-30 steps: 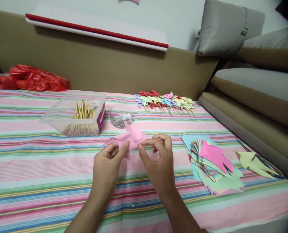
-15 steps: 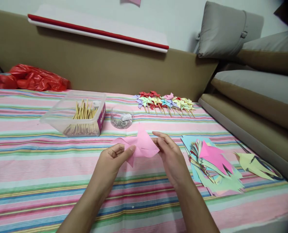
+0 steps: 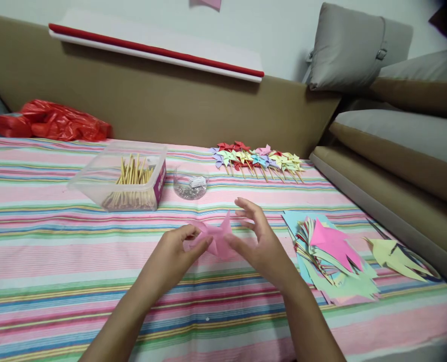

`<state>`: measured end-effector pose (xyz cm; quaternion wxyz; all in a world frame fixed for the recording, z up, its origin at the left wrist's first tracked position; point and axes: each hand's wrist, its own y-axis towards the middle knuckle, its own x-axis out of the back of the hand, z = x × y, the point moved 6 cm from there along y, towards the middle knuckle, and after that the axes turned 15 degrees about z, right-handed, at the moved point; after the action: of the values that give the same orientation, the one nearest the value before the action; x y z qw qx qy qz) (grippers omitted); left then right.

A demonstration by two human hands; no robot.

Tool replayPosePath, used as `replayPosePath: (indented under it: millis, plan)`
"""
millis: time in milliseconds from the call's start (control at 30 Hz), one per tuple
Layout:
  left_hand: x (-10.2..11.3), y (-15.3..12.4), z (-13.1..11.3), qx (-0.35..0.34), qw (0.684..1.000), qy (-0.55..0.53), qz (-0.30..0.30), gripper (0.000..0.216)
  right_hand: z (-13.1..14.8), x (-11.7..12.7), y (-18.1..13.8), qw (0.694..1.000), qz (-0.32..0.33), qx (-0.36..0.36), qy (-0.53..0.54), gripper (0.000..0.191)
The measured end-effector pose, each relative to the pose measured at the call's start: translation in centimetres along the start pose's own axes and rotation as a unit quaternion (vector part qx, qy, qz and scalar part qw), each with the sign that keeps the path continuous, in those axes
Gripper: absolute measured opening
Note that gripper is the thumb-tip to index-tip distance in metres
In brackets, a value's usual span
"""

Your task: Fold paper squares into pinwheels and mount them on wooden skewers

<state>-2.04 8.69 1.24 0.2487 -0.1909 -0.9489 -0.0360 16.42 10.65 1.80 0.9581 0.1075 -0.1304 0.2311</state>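
A pink paper pinwheel piece (image 3: 217, 242), its corners curled up, is held above the striped cloth. My left hand (image 3: 183, 249) pinches it from the left, thumb on top. My right hand (image 3: 259, 241) is at its right side with fingers spread, the thumb touching the paper's edge. Beyond the hands stands a clear round container (image 3: 190, 186) with small silvery pins in it. To its left is a clear plastic box (image 3: 95, 188) with several thin wooden sticks (image 3: 135, 173).
Finished paper pinwheels (image 3: 259, 160) on sticks lie at the back. On the right are stacked coloured paper cut-outs (image 3: 331, 251) and scissors (image 3: 432, 269) partly under a yellow cut-out (image 3: 387, 256). Cushions (image 3: 396, 146) border the right side; a red plastic bag (image 3: 63, 120) lies far left.
The pink paper has turned and its corners now rise. My right hand's fingers have lifted away and spread, with the thumb at the paper. My left hand keeps its pinch.
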Motion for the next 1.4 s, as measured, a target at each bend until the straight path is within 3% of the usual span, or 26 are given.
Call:
replayPosePath:
  millis: [67,100,133,233,300,800,967,1100,1267,1400]
  plan:
    - [-0.2,0.0,-0.6,-0.035,0.999,0.019,-0.004,0.023,-0.6,-0.5,0.1,0.999,0.007,-0.033,0.001,0.098]
    - [-0.3,0.0,-0.9,-0.048,0.999,0.023,-0.009,0.021,-0.9,-0.8,0.2,0.999,0.013,-0.048,0.016,0.101]
    - [-0.3,-0.1,-1.1,-0.059,0.998,0.026,-0.012,0.02,-1.0,-1.0,0.2,0.998,0.022,-0.058,0.03,0.094]
    - [-0.3,-0.2,-1.5,-0.079,0.997,0.025,-0.01,0.018,-0.9,-1.6,0.4,0.995,0.076,-0.058,0.041,0.044]
    - [-0.3,-0.2,-1.7,-0.083,0.996,0.018,-0.001,0.017,-0.3,-1.7,0.5,0.995,0.086,-0.041,0.028,0.026]
    - [-0.5,0.0,-0.4,-0.049,0.994,-0.099,-0.002,0.016,0.1,-1.7,0.3,0.995,0.078,-0.04,0.046,0.024]
    - [-0.5,0.0,-0.1,-0.042,0.977,-0.208,-0.032,0.023,0.0,-2.1,0.4,0.985,0.033,-0.064,0.158,0.019]
    - [-0.3,0.0,0.1,-0.033,0.941,-0.324,-0.086,0.039,-0.6,-2.6,0.5,0.938,-0.073,-0.058,0.334,0.02]
    - [-2.6,0.3,-0.5,-0.032,0.915,-0.398,-0.054,0.027,0.2,-4.8,0.7,0.886,-0.113,-0.016,0.45,0.025]
    - [-3.4,-0.1,-0.8,-0.054,0.907,-0.399,-0.125,0.015,0.3,-6.1,0.5,0.881,-0.139,-0.029,0.452,0.025]
